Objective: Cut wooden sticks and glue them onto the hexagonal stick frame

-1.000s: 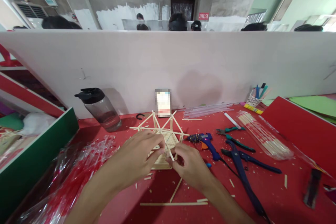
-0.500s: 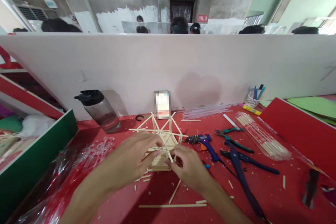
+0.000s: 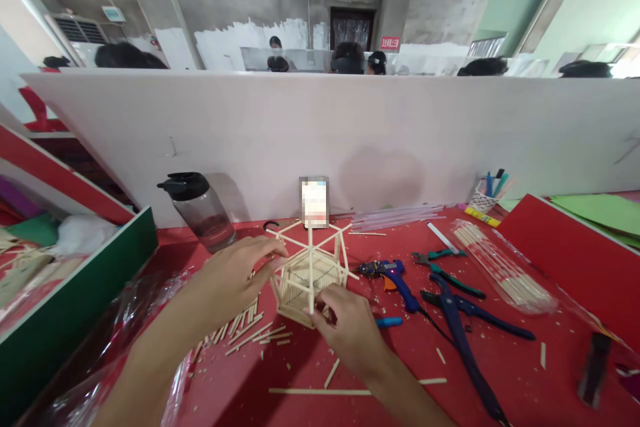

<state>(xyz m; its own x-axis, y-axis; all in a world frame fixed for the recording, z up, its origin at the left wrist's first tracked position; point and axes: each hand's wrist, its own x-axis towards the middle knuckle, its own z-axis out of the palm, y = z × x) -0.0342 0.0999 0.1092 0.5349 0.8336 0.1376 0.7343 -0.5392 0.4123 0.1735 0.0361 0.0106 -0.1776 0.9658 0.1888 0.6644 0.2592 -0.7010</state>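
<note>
A small hexagonal frame of pale wooden sticks [image 3: 311, 265] stands on the red table, its spokes meeting at a raised centre above a slatted floor. My right hand [image 3: 347, 320] is closed at the frame's front, thumb and fingers pinching the front spoke near its lower end. Beside the left corner, my left hand [image 3: 240, 273] is held palm down, with thumb and index finger apart around the outer part of the left spoke. Whether they touch that stick is hard to see. A lit phone-like screen [image 3: 315, 203], blurred out, leans upright behind the frame.
To the right lie a blue glue gun [image 3: 393, 273], green-handled pliers [image 3: 450, 270], a dark blue cutter [image 3: 453, 313] and bagged sticks [image 3: 500, 267]. A water bottle [image 3: 203, 213] stands back left. Cut stick pieces [image 3: 240, 327] lie front left. A white partition [image 3: 260, 127] closes off the back.
The stick frame has turned, so one spoke now points toward me. My left hand has moved left from its middle to the left corner; my right hand stays at the front.
</note>
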